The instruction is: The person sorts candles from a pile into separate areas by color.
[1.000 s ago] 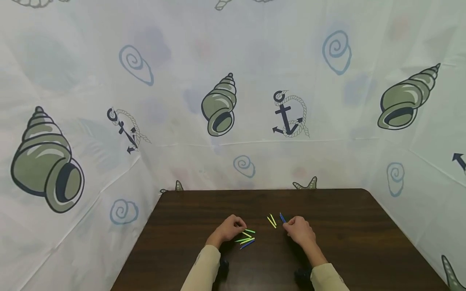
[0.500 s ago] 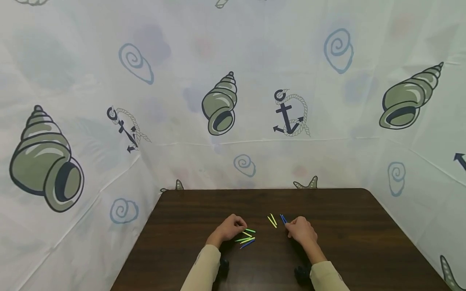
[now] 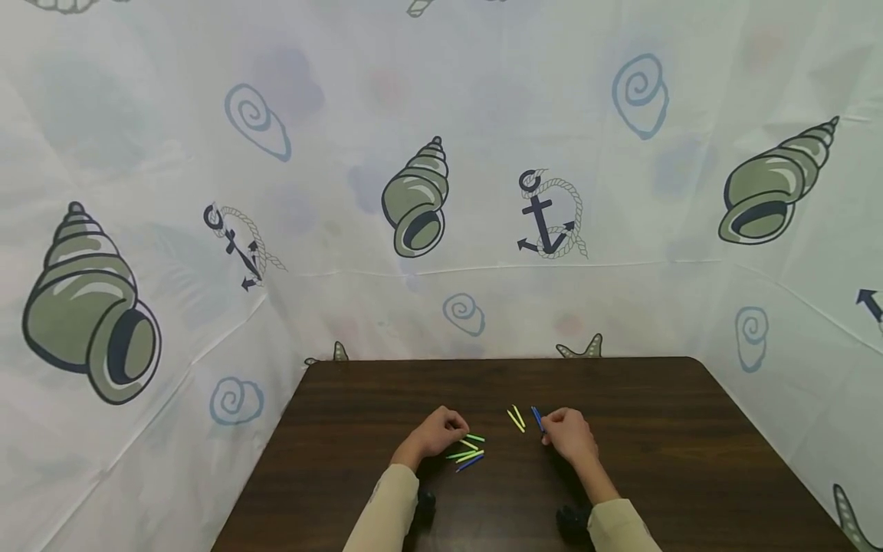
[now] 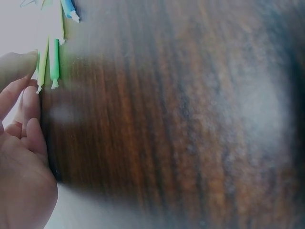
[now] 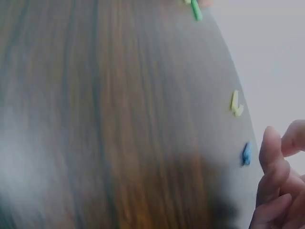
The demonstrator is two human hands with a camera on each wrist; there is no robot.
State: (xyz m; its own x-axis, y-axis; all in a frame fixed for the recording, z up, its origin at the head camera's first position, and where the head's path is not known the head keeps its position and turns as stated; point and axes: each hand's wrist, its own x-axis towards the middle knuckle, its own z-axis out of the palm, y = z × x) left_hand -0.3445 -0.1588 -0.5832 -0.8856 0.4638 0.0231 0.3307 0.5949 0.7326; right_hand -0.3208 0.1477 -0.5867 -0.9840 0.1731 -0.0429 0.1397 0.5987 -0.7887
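Thin birthday candles lie in small groups on the dark wooden table (image 3: 621, 460). My left hand (image 3: 431, 435) pinches the end of a green candle (image 3: 476, 438) between thumb and finger. Just below it are a yellow candle (image 3: 469, 445), another green candle (image 4: 55, 62) with a pale wick, and a blue candle (image 3: 471, 463). My right hand (image 3: 569, 435) has bent fingers beside blue candles (image 3: 536, 416); the right wrist view shows a gap between these and the fingertips (image 5: 270, 136). A pair of yellow candles (image 3: 516, 418) lies left of the blue ones.
Dark rounded objects (image 3: 572, 521) show beneath both forearms. The table's far edge (image 3: 497, 359) meets a pale curtain (image 3: 331, 230) printed with shells and anchors, which also hangs along both sides.
The right fingers have come off the blue candles and shifted slightly right, leaving more of their near ends in sight. The left hand stays in place.
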